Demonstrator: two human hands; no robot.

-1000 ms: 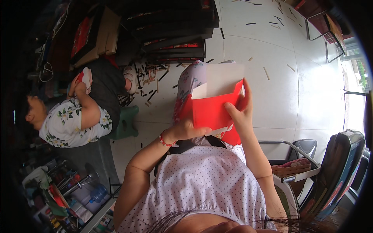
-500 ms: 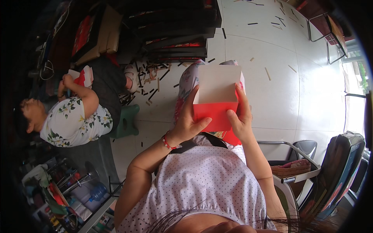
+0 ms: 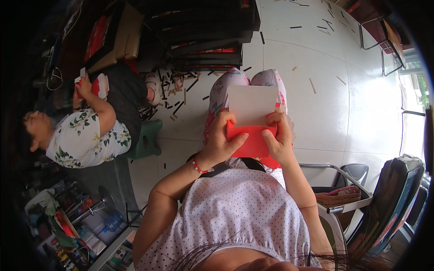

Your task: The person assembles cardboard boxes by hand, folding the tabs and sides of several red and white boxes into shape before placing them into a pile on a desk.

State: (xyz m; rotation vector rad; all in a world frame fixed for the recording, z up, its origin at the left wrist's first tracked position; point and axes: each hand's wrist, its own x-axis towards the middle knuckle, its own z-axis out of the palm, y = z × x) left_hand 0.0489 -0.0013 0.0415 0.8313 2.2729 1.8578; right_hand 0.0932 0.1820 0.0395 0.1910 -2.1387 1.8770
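Observation:
A small red cardboard box (image 3: 251,142) with a pale inside is held above my lap, its white-lined lid flap (image 3: 253,100) standing up on the far side. My left hand (image 3: 224,137) grips its left side, thumb on the red front and fingers bent at the upper corner. On the right side my right hand (image 3: 279,139) grips it the same way, thumb on the front. Both hands are closed on the box. More red card (image 3: 270,161) shows below it on my lap, partly hidden by the box and my right hand.
To the left a co-worker (image 3: 90,135) sits on a green stool (image 3: 147,139), holding red and white card. Black trays (image 3: 205,58) are stacked ahead. Dark and tan strips (image 3: 174,86) litter the floor. At right stand a metal-framed chair (image 3: 337,171) and a woven basket (image 3: 339,196).
My fingers have curled in at the box's upper corners, and the opening has narrowed as the front tilted. The box sits slightly lower. The co-worker's hands have lifted a white piece.

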